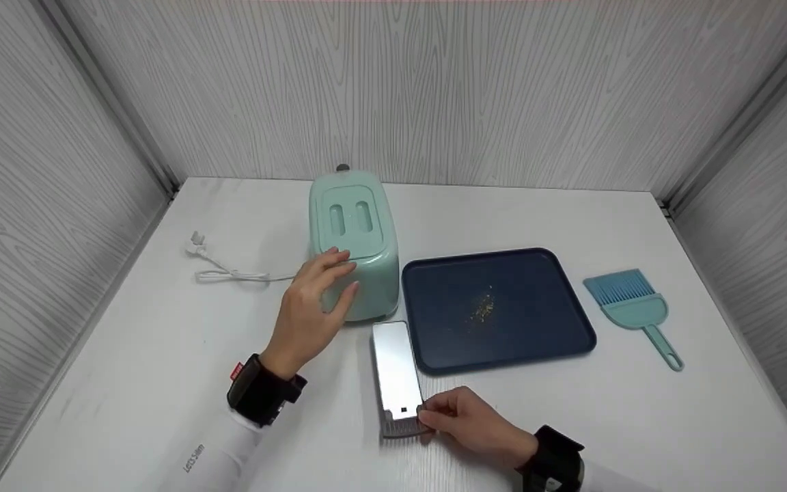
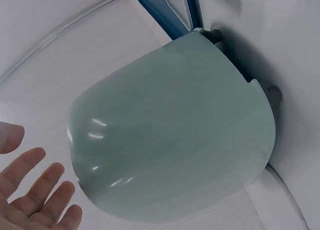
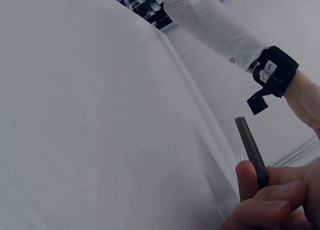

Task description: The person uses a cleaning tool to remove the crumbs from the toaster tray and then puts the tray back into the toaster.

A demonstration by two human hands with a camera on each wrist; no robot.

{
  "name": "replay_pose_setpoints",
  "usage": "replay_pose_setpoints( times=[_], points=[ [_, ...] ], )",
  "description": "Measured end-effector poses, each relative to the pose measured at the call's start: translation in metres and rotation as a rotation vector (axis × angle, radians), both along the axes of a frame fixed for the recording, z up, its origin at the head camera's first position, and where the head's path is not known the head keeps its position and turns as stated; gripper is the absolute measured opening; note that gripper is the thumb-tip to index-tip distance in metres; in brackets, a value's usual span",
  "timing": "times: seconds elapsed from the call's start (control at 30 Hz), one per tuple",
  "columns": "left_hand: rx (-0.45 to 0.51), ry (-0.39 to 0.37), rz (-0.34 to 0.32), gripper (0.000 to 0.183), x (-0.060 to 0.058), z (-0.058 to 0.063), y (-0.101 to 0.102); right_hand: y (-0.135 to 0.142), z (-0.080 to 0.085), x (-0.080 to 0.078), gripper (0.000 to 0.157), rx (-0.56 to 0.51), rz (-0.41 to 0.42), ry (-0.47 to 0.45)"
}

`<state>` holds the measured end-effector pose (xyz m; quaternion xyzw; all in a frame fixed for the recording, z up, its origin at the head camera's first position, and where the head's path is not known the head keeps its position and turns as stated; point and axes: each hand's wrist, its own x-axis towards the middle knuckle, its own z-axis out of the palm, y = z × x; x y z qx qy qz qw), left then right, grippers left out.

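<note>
A mint-green toaster point(image 1: 351, 232) with a slotted lid stands at the back, left of centre. My left hand point(image 1: 308, 311) hovers by its near end with fingers relaxed; in the left wrist view, a gap shows between the fingertips point(image 2: 36, 152) and the green shell point(image 2: 170, 130). My right hand point(image 1: 472, 420) pinches the grey end of a long, shiny metal crumb tray point(image 1: 397, 369) between thumb and fingers. Seen from the right wrist, that dark grey edge point(image 3: 250, 145) sticks out of the pinch. Beside the crumb tray lies a navy serving tray point(image 1: 530, 301) with golden crumbs point(image 1: 484, 309) on it.
To the right lies a teal hand brush fitted with a small dustpan point(image 1: 636, 311). The toaster's white cord and plug point(image 1: 219, 270) lie on the left of the white table point(image 1: 605, 424). Grey wood-grain panels point(image 1: 434, 89) wall in the back and both sides.
</note>
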<state>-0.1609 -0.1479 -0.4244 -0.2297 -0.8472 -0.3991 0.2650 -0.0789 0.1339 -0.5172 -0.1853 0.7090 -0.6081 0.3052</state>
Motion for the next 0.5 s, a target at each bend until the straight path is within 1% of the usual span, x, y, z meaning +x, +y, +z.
replay_pose_setpoints(
  times=[0.2,0.37,0.5],
  points=[
    [-0.025,-0.015,-0.006,0.034,-0.007,-0.005,-0.003,-0.004,-0.002,-0.002,0.022,0.011,-0.004,-0.009],
    [-0.043,-0.035,0.012,0.039,-0.01,-0.007,-0.005,-0.008,-0.002,-0.005,0.021,0.044,-0.002,0.001],
    [-0.059,-0.04,0.021,0.042,-0.013,-0.009,-0.006,-0.011,-0.002,-0.007,0.022,0.045,-0.01,-0.008]
  ],
)
